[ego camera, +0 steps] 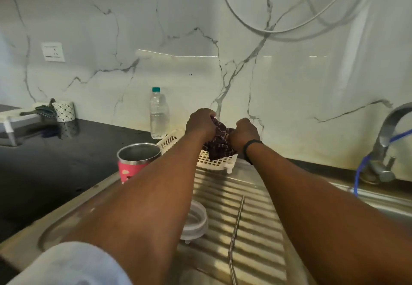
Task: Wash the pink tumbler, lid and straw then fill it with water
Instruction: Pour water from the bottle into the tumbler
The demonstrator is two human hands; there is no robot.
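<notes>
Currently: left hand [200,123] and right hand [244,134], fingers curled, both grip a dark cloth [219,144] over the white rack [214,162]. Pink tumbler [136,162], lid [196,221], straw [236,235] rest apart on the drainboard [256,218]. Step, apparently: drying hands. Next: filling the tumbler.

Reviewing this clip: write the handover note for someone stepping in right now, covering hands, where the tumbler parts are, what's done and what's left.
Left hand and right hand both grip a dark patterned cloth above the white basket.
Pink tumbler stands upright, open, at the drainboard's left edge.
Lid and metal straw lie on the drainboard, apart.
Done: parts are separated and out of the sink; whether washed is unclear.
Left: fill the tumbler with water, fit lid and straw.
</notes>
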